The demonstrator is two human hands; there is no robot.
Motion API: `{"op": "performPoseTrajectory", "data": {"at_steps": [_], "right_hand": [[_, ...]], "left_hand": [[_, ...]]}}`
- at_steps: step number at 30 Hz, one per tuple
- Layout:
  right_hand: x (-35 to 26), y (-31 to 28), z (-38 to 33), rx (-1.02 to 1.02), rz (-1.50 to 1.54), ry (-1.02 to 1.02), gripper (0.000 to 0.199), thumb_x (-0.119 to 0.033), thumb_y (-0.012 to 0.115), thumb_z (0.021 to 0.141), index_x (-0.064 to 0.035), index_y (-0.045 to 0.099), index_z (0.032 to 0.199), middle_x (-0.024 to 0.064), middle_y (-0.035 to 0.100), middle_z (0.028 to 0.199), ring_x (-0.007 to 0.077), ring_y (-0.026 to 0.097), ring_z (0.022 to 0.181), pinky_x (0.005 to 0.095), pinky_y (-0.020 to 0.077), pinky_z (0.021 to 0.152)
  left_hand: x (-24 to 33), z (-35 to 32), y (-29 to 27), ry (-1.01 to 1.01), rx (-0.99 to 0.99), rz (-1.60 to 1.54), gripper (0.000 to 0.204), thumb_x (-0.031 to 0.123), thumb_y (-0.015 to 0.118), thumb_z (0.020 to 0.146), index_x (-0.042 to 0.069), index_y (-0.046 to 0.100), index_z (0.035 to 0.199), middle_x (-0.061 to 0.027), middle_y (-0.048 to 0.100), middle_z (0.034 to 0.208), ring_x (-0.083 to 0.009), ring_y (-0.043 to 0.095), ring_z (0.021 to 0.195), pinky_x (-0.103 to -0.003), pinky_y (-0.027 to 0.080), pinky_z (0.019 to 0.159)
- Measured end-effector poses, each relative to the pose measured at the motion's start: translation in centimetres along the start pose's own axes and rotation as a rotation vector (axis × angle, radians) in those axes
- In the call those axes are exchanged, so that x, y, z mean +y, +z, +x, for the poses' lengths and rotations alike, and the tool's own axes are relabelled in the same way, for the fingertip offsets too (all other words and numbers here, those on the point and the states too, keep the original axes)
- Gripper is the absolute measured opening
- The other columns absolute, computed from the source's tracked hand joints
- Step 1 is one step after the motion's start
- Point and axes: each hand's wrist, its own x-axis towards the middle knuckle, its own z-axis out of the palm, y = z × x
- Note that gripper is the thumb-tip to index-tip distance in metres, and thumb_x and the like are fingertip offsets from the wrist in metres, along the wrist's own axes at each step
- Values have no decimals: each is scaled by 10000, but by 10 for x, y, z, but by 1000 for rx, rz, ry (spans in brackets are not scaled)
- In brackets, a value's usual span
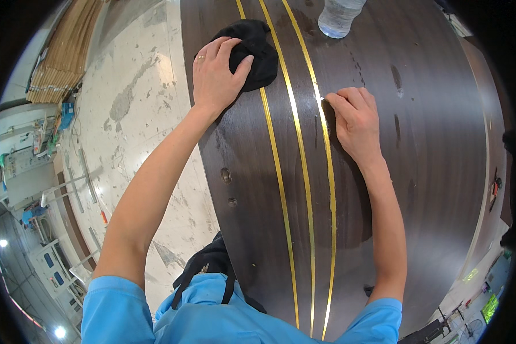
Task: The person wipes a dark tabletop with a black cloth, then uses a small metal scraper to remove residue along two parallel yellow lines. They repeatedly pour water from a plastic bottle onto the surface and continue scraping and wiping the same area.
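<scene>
A dark brown wood-grain panel (258, 212) lies in front of me, with three thin gold strips (301, 149) running along its length. Near the panel's left edge, my left hand (217, 74) grips a bunched black cloth (261, 54) pressed to the surface, fingers over its near side and thumb on its right. My right hand (356, 120) is closed in a pinch at the rightmost gold strip (327, 143). Whatever sits between its fingertips is too small to make out. Two small recessed holes (226, 175) show in the panel by its left edge.
A clear plastic bottle (339, 17) stands on the panel at the far side. Stacked brown boards (66, 51) lie on the scuffed pale floor (137, 103) at left. A red-and-black hand tool (495, 186) rests beyond the panel's right edge. Dark smudges mark the surface.
</scene>
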Motion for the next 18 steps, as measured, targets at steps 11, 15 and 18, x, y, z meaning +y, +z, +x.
{"op": "performPoseTrajectory", "data": {"at_steps": [11, 15, 18], "right_hand": [[3, -1, 1, -14, -20, -74, 245, 82, 689, 875, -36, 762, 1076, 59, 669, 1033, 281, 641, 1054, 445, 508, 1031], [2, -2, -1, -30, -21, -80, 236, 84, 685, 873, -28, 760, 1068, 57, 672, 1031, 280, 641, 1054, 440, 509, 1035], [2, -4, -2, -42, -11, -76, 240, 84, 686, 864, -23, 759, 1067, 59, 676, 1028, 281, 642, 1055, 436, 509, 1035]], "left_hand": [[-3, -1, 3, -2, -2, 14, 508, 426, 725, 1010, 116, 702, 1411, -106, 672, 1488, -343, 574, 1464, -540, 367, 1281], [-3, -1, 3, -19, -28, 29, 518, 434, 718, 1016, 123, 691, 1429, -104, 659, 1505, -339, 565, 1474, -537, 358, 1289], [-3, 0, 2, -18, -30, 10, 513, 433, 718, 1017, 127, 691, 1429, -103, 659, 1503, -342, 566, 1472, -535, 360, 1288]]}}
